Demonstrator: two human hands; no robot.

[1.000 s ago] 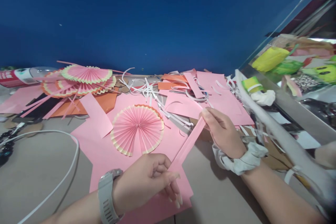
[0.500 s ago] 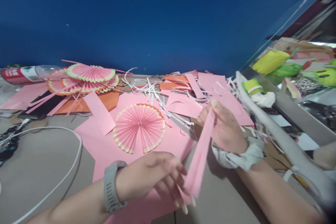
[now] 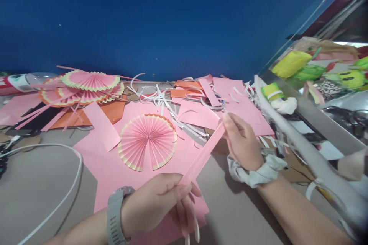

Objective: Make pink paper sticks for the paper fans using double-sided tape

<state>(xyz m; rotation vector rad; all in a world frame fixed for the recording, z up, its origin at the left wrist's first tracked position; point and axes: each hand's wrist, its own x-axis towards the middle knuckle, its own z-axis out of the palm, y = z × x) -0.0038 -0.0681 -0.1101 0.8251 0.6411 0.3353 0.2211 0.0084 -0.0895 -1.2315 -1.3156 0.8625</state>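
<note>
A narrow folded strip of pink paper stretches at a slant between my two hands. My left hand pinches its lower end between thumb and fingers, the other fingers hanging loosely below. Its upper end is gripped by my right hand, thumb against the curled fingers. Beyond my left hand, a round pleated pink paper fan with a cream and orange edge lies flat, one narrow gap open at its bottom. Under it is a large sheet of pink paper.
Several finished pleated fans with pink strips are piled at the back left, beside a bottle. White paper strips and pink and orange scraps lie along the blue wall. A white cable loops at left; a grey-white bar slants at right.
My left hand has taken hold of the strip's lower end, which hung free before. The strip has swung leftward and is now stretched between both hands. The view has shifted slightly.
</note>
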